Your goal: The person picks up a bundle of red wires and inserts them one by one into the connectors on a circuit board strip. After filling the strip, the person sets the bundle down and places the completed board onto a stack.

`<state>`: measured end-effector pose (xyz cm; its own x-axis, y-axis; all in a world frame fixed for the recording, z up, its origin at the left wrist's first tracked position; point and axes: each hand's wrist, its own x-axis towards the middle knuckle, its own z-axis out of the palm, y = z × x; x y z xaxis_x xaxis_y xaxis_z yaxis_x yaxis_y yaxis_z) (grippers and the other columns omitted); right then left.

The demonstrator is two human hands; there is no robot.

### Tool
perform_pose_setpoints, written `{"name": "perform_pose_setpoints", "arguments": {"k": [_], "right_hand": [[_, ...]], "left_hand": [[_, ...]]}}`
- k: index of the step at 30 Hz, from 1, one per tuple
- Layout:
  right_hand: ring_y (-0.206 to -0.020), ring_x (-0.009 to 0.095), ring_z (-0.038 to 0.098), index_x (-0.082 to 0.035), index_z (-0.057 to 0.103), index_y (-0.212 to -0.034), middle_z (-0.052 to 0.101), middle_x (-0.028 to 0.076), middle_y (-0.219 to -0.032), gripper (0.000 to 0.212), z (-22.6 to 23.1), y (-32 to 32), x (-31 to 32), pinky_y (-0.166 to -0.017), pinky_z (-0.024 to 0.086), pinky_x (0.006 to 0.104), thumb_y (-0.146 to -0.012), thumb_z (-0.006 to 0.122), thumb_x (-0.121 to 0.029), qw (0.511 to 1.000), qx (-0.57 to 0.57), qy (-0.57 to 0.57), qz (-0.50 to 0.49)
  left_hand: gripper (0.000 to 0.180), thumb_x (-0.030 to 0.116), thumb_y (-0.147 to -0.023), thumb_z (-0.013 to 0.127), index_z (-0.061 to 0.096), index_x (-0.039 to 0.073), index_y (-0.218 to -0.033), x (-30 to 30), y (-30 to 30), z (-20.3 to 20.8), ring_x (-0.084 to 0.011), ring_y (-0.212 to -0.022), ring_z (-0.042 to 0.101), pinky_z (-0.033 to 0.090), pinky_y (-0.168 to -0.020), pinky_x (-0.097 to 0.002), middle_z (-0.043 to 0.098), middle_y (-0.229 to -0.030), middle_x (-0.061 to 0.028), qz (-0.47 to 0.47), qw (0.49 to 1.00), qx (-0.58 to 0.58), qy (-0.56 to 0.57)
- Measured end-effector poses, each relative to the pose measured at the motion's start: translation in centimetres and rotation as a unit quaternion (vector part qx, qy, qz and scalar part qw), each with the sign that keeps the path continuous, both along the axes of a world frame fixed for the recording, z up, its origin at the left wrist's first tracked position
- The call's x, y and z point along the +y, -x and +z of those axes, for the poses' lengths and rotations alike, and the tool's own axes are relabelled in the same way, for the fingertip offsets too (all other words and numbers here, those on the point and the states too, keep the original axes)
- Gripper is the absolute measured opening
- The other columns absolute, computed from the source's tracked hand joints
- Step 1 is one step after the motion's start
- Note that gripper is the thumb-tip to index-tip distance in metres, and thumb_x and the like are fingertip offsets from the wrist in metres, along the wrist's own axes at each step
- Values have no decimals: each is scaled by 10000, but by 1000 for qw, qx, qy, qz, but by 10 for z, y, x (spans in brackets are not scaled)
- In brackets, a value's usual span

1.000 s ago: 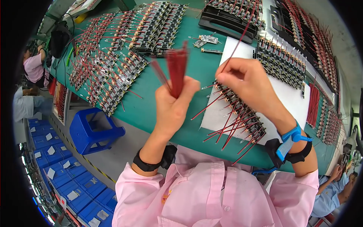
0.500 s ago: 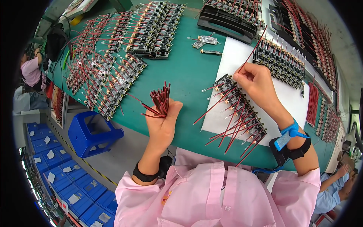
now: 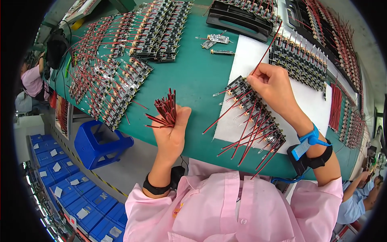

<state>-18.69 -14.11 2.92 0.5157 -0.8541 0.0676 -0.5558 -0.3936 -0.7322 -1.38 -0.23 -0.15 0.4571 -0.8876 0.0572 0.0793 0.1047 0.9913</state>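
Observation:
My left hand (image 3: 171, 135) is closed around a bundle of red and black wires (image 3: 165, 111), their ends fanning up out of the fist. Pinched between the thumb and fingers of my right hand (image 3: 274, 86) is a single red wire (image 3: 269, 46), which slants up to the right. Those fingertips are at the far end of a strip of small circuit boards (image 3: 262, 121), and whether the wire's lower end touches a board is hidden. Several red wires hang from that strip toward me. Under part of it lies a white sheet (image 3: 248, 52).
Wired circuit boards (image 3: 121, 88) cover the left of the green table (image 3: 197, 80), with stacked boards (image 3: 161, 32) behind. Loose modules (image 3: 217, 39) and a black tray (image 3: 238, 22) are at the back. Another board panel (image 3: 298, 60) lies right. A blue stool (image 3: 90, 147) stands left, below table level.
The view has shifted slightly. My left hand's wire bundle has tipped a little to the left. My right hand keeps its pinch on the wire at the strip's far end.

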Motion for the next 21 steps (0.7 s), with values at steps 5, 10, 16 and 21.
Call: {"name": "perform_pose_setpoints", "arguments": {"k": [5, 10, 16, 21], "right_hand": [[-437, 46, 366, 40, 493, -584, 432, 7, -468, 158, 1, -1, 2, -402, 298, 211, -663, 564, -77, 1000, 16, 15, -3], [-435, 48, 363, 38, 490, -579, 426, 7, -466, 161, 1, -1, 2, -401, 297, 211, -663, 563, -78, 1000, 14, 22, -4], [-429, 46, 378, 33, 489, -572, 449, 13, -474, 156, 0, -1, 3, -397, 300, 207, -663, 560, -72, 1000, 12, 12, -15], [-430, 41, 398, 27, 494, -575, 468, 12, -480, 145, 0, -1, 2, -394, 303, 199, -665, 557, -67, 1000, 15, 6, -21]], "left_hand": [[285, 36, -765, 528, 336, 50, -555, 1, -1, -1, -45, -507, 267, 220, -443, -209, 314, -541, 44, -4, 1000, -2, 7], [281, 40, -767, 526, 343, 44, -553, 1, -1, -2, -47, -503, 263, 217, -440, -210, 309, -538, 43, -4, 1000, -3, 5], [283, 69, -771, 533, 350, 38, -559, 2, -1, -1, -46, -499, 268, 213, -434, -210, 313, -534, 44, 3, 1000, -16, 2], [284, 87, -773, 537, 356, 36, -561, 2, -1, -1, -45, -497, 268, 212, -430, -210, 316, -533, 46, -3, 1000, -15, -2]]}}
